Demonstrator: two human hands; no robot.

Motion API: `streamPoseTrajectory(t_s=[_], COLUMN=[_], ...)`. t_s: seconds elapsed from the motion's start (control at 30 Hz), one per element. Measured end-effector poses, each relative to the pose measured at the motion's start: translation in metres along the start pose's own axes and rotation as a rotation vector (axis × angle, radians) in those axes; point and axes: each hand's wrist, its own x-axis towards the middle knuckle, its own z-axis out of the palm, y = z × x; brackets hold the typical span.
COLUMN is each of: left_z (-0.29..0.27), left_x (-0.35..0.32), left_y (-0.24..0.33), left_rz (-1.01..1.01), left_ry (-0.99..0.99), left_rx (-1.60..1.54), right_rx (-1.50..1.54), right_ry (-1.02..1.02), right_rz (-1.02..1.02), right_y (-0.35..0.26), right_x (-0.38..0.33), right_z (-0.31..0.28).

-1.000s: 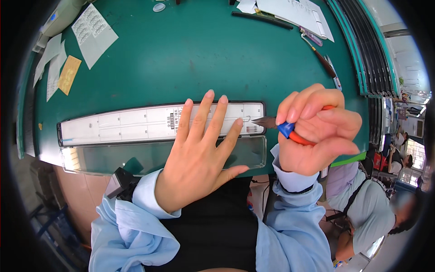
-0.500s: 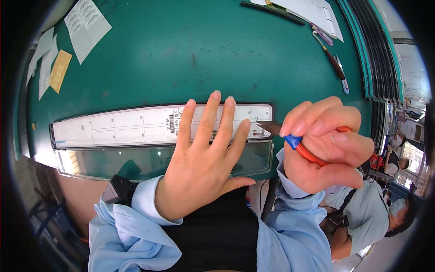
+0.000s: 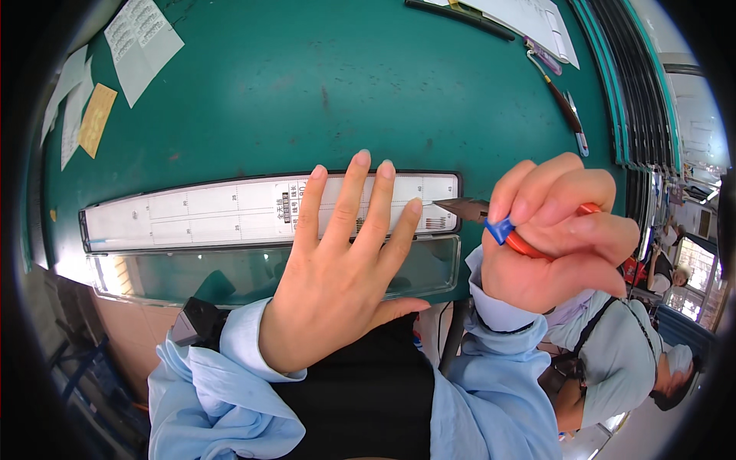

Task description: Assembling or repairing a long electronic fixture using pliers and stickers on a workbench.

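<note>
A green table [image 3: 307, 84] fills the view, its near edge lined with a clear strip [image 3: 192, 276]. A long white ruled board [image 3: 230, 215] is laid along that edge and is pressed flat by the open left hand [image 3: 337, 284], fingers spread. Red-handled pliers [image 3: 491, 218] are gripped in the closed right hand [image 3: 552, 238], their tip at the board's right end. Paper sheets [image 3: 138, 42] are seen at the far left, pens [image 3: 563, 103] at the far right.

a green worktable [image 3: 322, 84] fills the view, bright windows [image 3: 694, 264] at far right.
</note>
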Motion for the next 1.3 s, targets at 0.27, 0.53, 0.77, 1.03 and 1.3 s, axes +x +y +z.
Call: streamPoseTrajectory(t_s=[0.27,0.53,0.77,1.03,1.3], left_z=[0.001,0.002,0.001,0.0,0.0], left_x=[0.001,0.001,0.002,0.002,0.002], left_y=[0.001,0.0,0.002,0.002,0.002], left_rz=[0.0,-0.015,-0.009,-0.016,-0.022], left_ry=[0.001,0.002,-0.007,-0.02,-0.019], left_rx=[0.003,0.027,0.025,0.028,-0.001], right_rx=[-0.065,-0.083,-0.152,-0.117,-0.2], right_ry=[0.218,0.146,0.085,0.065,0.098], right_rz=[0.117,0.089,0.052,0.061,0.088], right_y=[-0.009,-0.004,-0.011,-0.011,-0.019], right_x=[-0.001,-0.004,0.001,-0.002,-0.003], right_z=[-0.003,0.001,-0.008,-0.002,-0.004])
